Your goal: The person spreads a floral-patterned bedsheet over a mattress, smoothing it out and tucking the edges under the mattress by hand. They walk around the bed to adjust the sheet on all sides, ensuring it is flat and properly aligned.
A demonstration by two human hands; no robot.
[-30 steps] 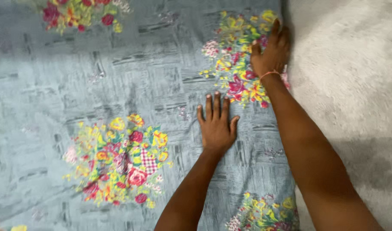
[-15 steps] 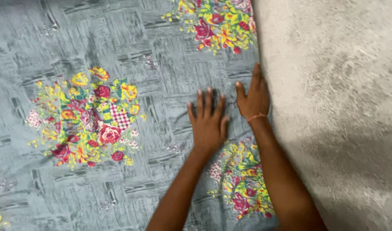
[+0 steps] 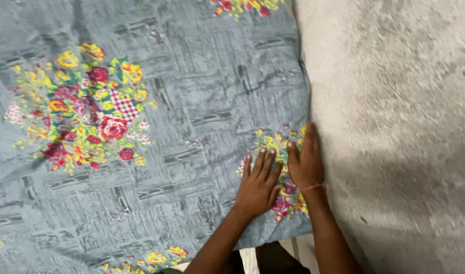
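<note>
Spreading out ahead of both our hands, the grey-blue printed sheet point(image 3: 191, 101) lies flat, its weave streaked like brushed wood. Just right of our right hand runs the pale, grainy floor point(image 3: 395, 127). Well left of our left hand sits a large bouquet print point(image 3: 80, 109). Our left hand point(image 3: 259, 185) and right hand point(image 3: 304, 163) press palm-down, side by side, fingers straight, gripping nothing. A thin thread bracelet point(image 3: 313, 186) circles the right wrist.
</note>
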